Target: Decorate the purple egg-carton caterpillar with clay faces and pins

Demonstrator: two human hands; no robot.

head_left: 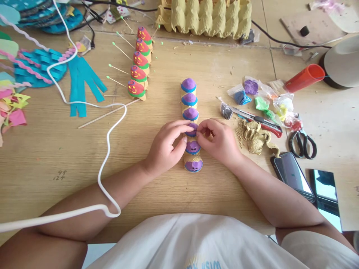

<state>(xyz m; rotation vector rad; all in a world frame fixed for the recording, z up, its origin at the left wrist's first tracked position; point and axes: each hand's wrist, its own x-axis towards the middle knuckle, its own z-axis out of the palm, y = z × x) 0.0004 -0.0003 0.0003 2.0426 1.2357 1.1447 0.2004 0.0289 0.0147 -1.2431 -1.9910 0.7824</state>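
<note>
A row of egg-carton cones topped with purple and blue clay [190, 108] runs down the middle of the wooden table [56, 149]. My left hand [165, 147] grips the fourth cone of the row from the left side. My right hand [217, 140] pinches something small against that same cone's purple top; what it is stays hidden by the fingers. Two more purple-faced cones [193, 160] sit between my hands, near me.
A second row of red-and-green cones with green-tipped sticks [138, 65] lies at upper left. Bags of coloured clay [260, 99], a utility knife [259, 121], scissors [303, 142], a phone [293, 175], an orange tube [304, 77], an egg carton [206, 16] and a white cable [106, 149] surround me.
</note>
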